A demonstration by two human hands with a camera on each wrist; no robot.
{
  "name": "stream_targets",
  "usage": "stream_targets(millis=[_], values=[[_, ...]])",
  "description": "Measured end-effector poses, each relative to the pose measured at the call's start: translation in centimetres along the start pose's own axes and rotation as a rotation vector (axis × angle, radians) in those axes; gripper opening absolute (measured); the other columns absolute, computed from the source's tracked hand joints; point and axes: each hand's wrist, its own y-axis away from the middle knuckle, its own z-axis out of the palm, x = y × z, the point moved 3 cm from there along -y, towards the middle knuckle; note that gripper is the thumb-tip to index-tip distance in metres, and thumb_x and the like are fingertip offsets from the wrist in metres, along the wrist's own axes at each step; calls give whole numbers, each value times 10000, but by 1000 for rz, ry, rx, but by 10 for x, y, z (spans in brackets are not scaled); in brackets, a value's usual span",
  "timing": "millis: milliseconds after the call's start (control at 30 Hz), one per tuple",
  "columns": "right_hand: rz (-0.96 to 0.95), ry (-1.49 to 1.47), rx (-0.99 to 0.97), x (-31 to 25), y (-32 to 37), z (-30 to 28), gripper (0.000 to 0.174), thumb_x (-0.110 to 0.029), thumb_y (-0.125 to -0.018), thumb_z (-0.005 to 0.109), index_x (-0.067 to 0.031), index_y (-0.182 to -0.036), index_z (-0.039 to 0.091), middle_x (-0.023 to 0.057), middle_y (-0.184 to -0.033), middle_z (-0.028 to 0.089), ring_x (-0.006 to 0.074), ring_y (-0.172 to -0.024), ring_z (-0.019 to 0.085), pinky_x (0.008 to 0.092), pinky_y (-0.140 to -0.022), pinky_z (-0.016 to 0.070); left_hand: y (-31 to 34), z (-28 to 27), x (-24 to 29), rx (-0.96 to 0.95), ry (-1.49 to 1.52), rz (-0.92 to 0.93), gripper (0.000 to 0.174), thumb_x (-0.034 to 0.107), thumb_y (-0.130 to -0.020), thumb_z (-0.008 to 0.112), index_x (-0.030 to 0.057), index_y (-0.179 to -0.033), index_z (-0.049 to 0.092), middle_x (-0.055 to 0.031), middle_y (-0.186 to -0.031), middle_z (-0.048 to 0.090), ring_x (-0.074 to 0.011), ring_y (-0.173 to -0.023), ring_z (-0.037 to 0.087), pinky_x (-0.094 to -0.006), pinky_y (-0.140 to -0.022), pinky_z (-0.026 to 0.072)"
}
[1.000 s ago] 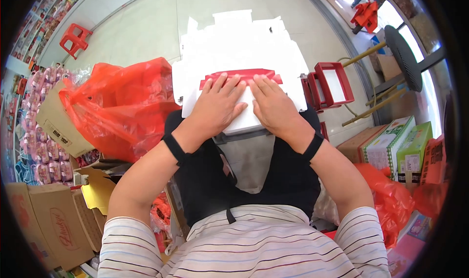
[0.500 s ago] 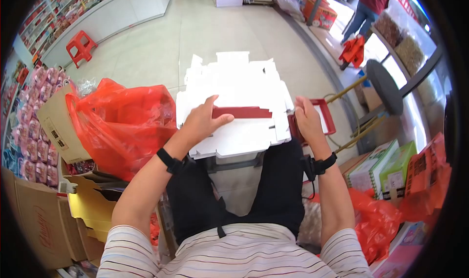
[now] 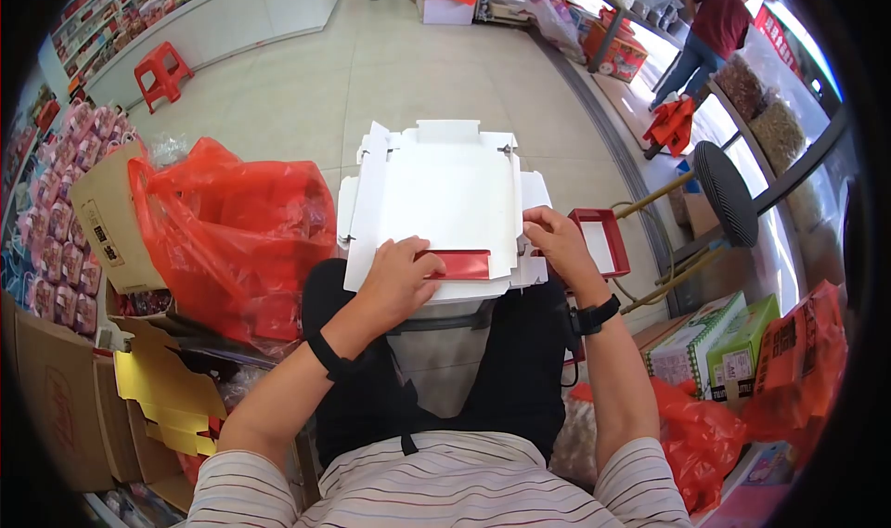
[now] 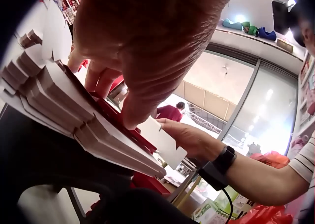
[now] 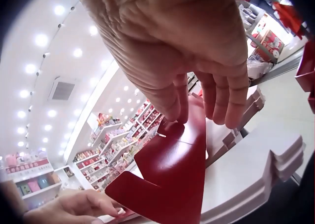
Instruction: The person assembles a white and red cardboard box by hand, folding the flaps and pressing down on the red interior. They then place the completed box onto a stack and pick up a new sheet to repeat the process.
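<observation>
A stack of white, flat-cut cardboard box blanks [image 3: 445, 194] lies in front of my knees. The near flap of the top blank is folded over, showing its glossy red outer face [image 3: 464, 264]. My left hand [image 3: 397, 273] grips this folded flap at its left end; in the left wrist view the thumb and fingers lie on either side of the red edge. My right hand [image 3: 559, 240] is at the right side of the blank. In the right wrist view its thumb and a finger pinch a red side panel [image 5: 172, 160], the other fingers hanging behind.
An open red box [image 3: 599, 240] with a white inside stands right of the stack. A red plastic bag [image 3: 251, 240] and a carton [image 3: 111, 222] are on the left. A round stool [image 3: 724, 194] lies tipped at the right. A person [image 3: 710, 41] stands at the far right.
Both hands were pressing flat on the red flap. The right hand moved off to the right and is now back at the blank's right side; the left hand shifted to the flap's left end.
</observation>
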Motion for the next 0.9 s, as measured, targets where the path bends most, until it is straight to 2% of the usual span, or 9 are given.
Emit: stream_targets(millis=[133, 167, 267, 367, 467, 567, 667, 767, 900], values=[[-66, 136, 80, 1, -6, 15, 381, -240, -962, 749, 21, -1233, 687, 151, -1182, 718, 230, -1042, 717, 348, -909, 576, 3, 1, 4, -16, 112, -61, 330, 185, -894, 808, 86, -1179, 675, -190, -1353, 606, -382, -1301, 564, -577, -1167, 379], [-132, 246, 105, 15, -13, 17, 459, -288, -940, 767, 10, -1275, 666, 194, -1223, 689, 279, -1040, 724, 383, -882, 591, 2, 1, 3, -36, 166, -93, 349, 193, -896, 808, 81, -1193, 661, -184, -1352, 596, -373, -1292, 565, -591, -1169, 366], [-46, 329, 130, 8, -15, 27, 553, -330, -913, 788, -7, -1334, 634, 225, -1206, 686, 316, -1032, 728, 412, -857, 598, 3, 3, -1, 59, 281, -147, 429, 217, -895, 812, 38, -1237, 625, -202, -1395, 571, -385, -1313, 549, -575, -1177, 363], [-19, 463, 170, 3, -18, 28, 662, -370, -881, 816, 23, -1365, 591, 240, -1137, 699, 312, -988, 736, 418, -823, 604, 4, 6, -2, 200, 48, -114, 490, 243, -893, 818, 24, -1273, 600, -207, -1403, 568, -390, -1338, 531, -565, -1191, 359], [53, 397, 142, -4, -19, 32, 727, -396, -864, 834, 74, -1352, 570, 233, -1027, 712, 315, -884, 748, 424, -789, 608, 7, 16, -3, 169, -204, -59, 495, 263, -910, 817, 22, -1282, 597, -220, -1436, 562, -403, -1347, 535, -556, -1192, 376], [91, 301, 138, -11, -19, 36, 719, -400, -861, 841, 89, -1311, 567, 221, -975, 730, 311, -793, 749, 416, -740, 613, 3, 8, 2, 57, -94, -81, 528, 290, -913, 821, 2, -1288, 585, -218, -1399, 573, -411, -1317, 549, -572, -1215, 350], [97, 352, 177, 3, -29, 39, 655, -389, -864, 842, 71, -1252, 586, 231, -982, 749, 300, -764, 752, 403, -717, 616, 2, 8, 1, 56, -53, -76, 539, 285, -904, 828, 1, -1289, 579, -200, -1304, 604, -408, -1237, 571, -576, -1155, 394], [148, 218, 147, 7, -33, 40, 596, -374, -867, 835, 60, -1199, 596, 253, -1006, 757, 303, -776, 756, 393, -727, 616, 2, 5, 3, 140, -62, -5, 547, 262, -891, 838, 4, -1298, 580, -179, -1214, 621, -382, -1150, 585, -541, -1067, 443], [86, 352, 130, 0, -30, 43, 577, -352, -874, 844, 62, -1199, 606, 220, -954, 750, 297, -847, 753, 407, -786, 594, -2, -3, 13, 185, 41, -71, 512, 178, -883, 832, 18, -1311, 602, -155, -1096, 651, -358, -1045, 612, -471, -958, 478]])
